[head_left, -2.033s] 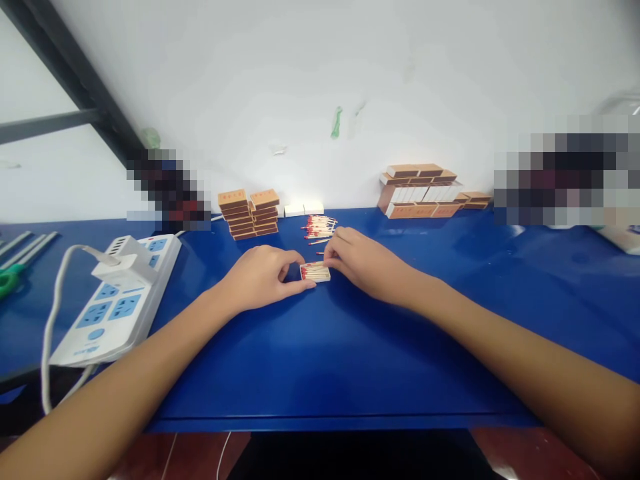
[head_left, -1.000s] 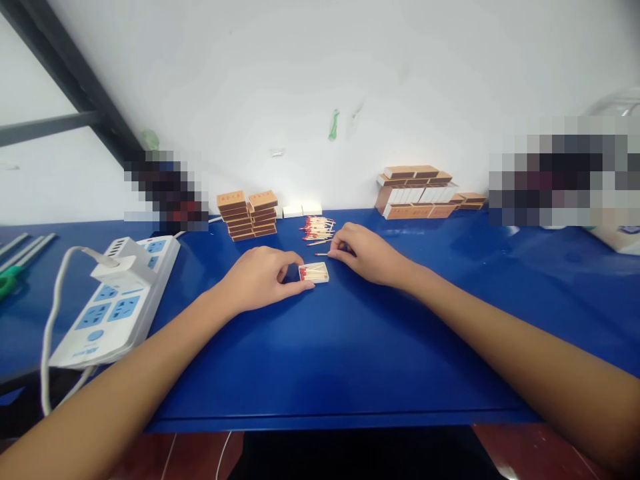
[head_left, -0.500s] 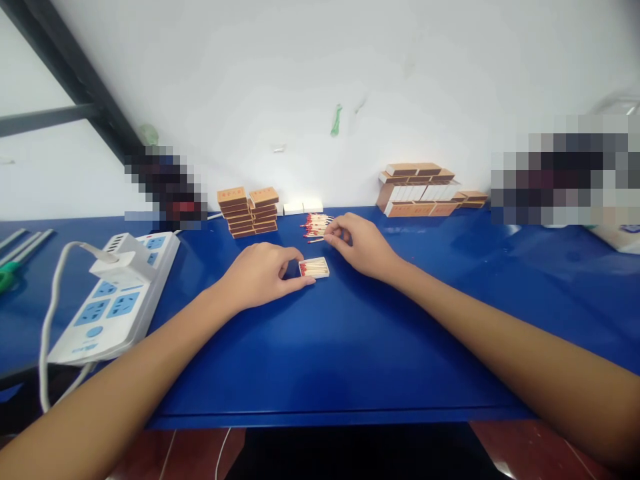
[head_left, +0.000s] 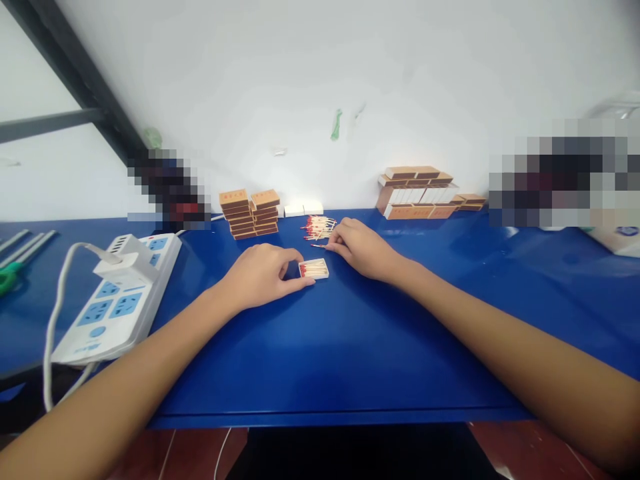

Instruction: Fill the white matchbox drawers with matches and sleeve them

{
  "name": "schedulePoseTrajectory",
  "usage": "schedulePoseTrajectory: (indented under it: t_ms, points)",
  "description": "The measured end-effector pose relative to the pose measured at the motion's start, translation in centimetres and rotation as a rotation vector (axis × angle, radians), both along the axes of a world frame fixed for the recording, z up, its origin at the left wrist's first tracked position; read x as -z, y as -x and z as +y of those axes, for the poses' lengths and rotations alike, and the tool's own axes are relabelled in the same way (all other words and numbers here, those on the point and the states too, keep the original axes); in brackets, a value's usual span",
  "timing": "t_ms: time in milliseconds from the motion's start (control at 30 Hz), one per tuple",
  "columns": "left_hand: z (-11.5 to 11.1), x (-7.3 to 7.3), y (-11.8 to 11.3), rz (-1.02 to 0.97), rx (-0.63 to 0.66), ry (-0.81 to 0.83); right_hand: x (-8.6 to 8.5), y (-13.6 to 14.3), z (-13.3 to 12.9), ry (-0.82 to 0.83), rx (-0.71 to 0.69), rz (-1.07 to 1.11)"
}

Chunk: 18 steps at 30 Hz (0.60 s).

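A small white matchbox tray (head_left: 323, 275) lies on the blue table, with several red-tipped matches (head_left: 314, 268) side by side in it. My left hand (head_left: 263, 275) grips the tray's left end, thumb at the near corner and forefinger at the far one. Just beyond the tray, my right hand (head_left: 363, 249) pinches a match (head_left: 319, 246) between thumb and fingertips, its red head pointing left. Behind that match is a loose pile of matches (head_left: 319, 227), red heads mostly to the left.
Stacked matchboxes (head_left: 249, 213) stand at the back left, and a larger matchbox stack (head_left: 417, 193) at the back right. White trays (head_left: 303, 209) lie against the wall. A power strip (head_left: 117, 300) with a plugged-in adapter and white cable sits left, beyond it green-handled scissors (head_left: 9, 277).
My right hand has drawn a match slightly toward me, away from the pile and nearer the tray. My left hand and the tray stay in place.
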<state>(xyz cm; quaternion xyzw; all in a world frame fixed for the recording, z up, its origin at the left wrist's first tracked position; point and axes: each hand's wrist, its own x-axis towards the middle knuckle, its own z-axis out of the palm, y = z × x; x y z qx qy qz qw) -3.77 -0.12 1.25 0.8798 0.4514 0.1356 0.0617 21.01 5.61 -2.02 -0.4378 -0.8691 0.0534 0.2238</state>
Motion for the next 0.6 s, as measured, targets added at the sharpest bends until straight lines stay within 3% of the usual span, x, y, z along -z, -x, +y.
schedulePoseTrajectory:
  t_ms: [267, 433, 600]
  points:
    - [0.0, 0.0, 0.0, -0.009, 0.003, 0.001, -0.7, -0.3, -0.4, 0.016, -0.041, -0.034]
    - [0.0, 0.0, 0.1, -0.004, -0.029, -0.020, -3.0, -0.6, -2.9, 0.028, -0.126, 0.040]
    - [-0.1, -0.1, 0.0, 0.001, 0.008, 0.001, -2.7, 0.6, -4.7, 0.009, -0.199, -0.038]
